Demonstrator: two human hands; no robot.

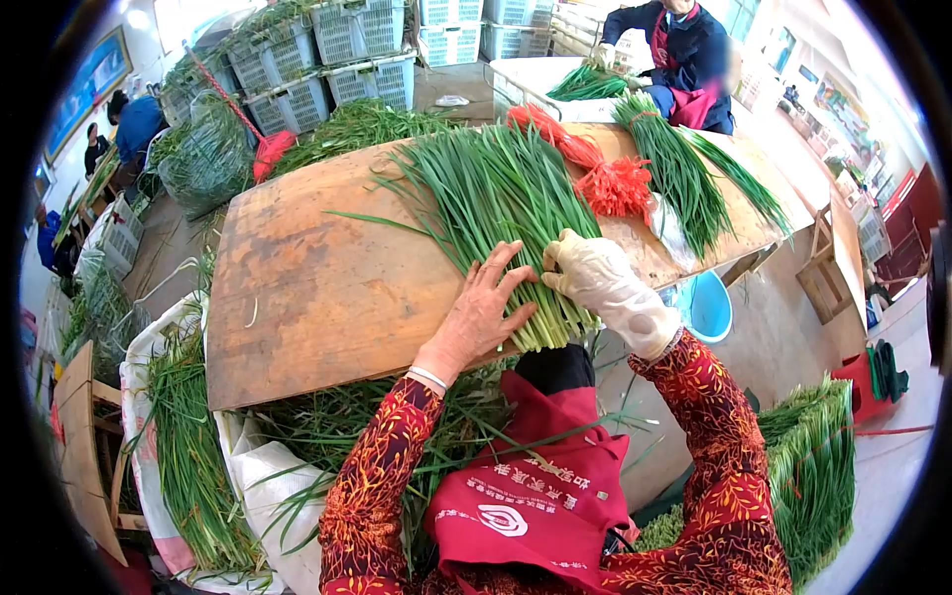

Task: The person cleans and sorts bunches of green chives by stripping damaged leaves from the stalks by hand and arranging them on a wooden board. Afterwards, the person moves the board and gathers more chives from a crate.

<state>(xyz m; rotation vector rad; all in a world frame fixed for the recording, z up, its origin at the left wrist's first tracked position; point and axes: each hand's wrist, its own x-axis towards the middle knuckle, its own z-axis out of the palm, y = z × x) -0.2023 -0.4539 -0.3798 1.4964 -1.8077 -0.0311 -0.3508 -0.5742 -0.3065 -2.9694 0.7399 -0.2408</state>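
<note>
A large bunch of garlic chives (496, 198) lies on the wooden board, its pale cut stem ends toward me. My left hand (476, 312), bare with a white bangle at the wrist, rests against the left side of the stems, fingers spread and thumb apart. On the right side of the bunch, my right hand (605, 288) in a whitish glove has its fingers curled and pinched on the stems. Just beyond it lie red plastic strips (615, 186) and a tied bundle of garlic chives (679, 178).
The wooden board (297, 278) slopes across my front. Below its right edge stands a blue bucket (706, 305). A white sack (188, 446) of greens is at left, stacked chives (813, 486) at right. Crates (367, 79) are piled behind. Another person (684, 59) sits across, at back right.
</note>
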